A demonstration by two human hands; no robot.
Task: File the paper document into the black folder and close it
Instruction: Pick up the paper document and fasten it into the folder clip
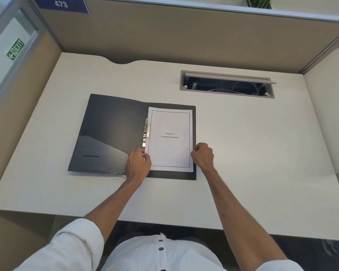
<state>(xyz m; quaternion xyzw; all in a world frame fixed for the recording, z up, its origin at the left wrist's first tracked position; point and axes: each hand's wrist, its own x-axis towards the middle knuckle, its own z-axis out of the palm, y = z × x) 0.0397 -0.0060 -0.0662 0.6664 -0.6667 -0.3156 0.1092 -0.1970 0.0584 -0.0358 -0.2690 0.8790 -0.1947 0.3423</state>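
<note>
A black folder (pixel 110 133) lies open and flat on the white desk (pixel 243 153). A white paper document (pixel 169 139), headed "Chapter 6 Learning Experience", rests on the folder's right half, its left edge against the metal clip (pixel 146 132) at the spine. My left hand (pixel 138 163) sits on the document's lower left edge near the spine, fingers curled onto the paper. My right hand (pixel 203 156) is curled at the document's lower right edge, fingertips touching the paper's side. The inside of the left cover has a pocket (pixel 100 155).
An open cable tray (pixel 226 84) is cut into the desk at the back right. Beige partition walls (pixel 184 36) enclose the desk at the back and both sides. The desk's near edge runs just above my torso.
</note>
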